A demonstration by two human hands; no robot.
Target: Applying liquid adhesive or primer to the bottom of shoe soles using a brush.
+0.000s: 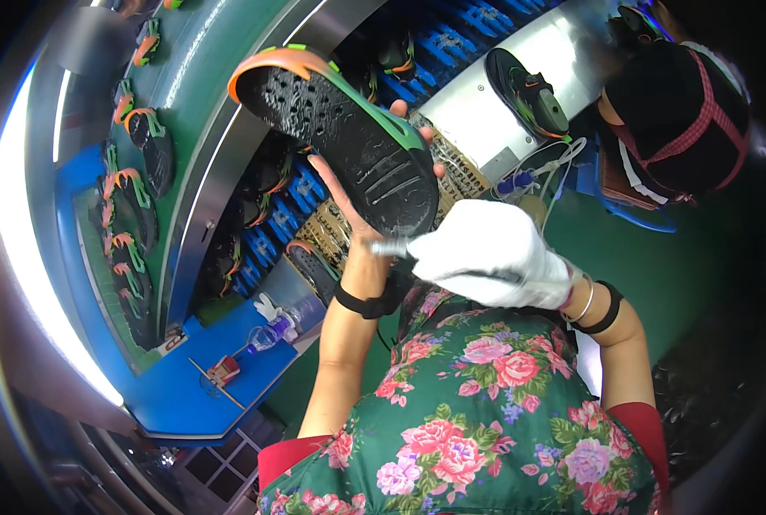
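Note:
My bare left hand (353,206) grips a black shoe sole (349,146) from beneath, with fingertips showing along its right edge. The sole has an orange rim at its far end and a green side, and its inner face shines as if wet. Small holes dot its far half. My right hand (486,253), in a white glove, is closed on a brush (392,247) with a silvery band. The brush is at the near end of the sole; its bristles are blurred, so I cannot tell whether they touch it.
Several orange-and-green soles (130,197) lie on a green conveyor (199,77) at the left. A black shoe (524,94) rests on a metal surface beyond. A blue table (186,386) holds a plastic bottle (271,333). Another person (679,112) sits at the far right.

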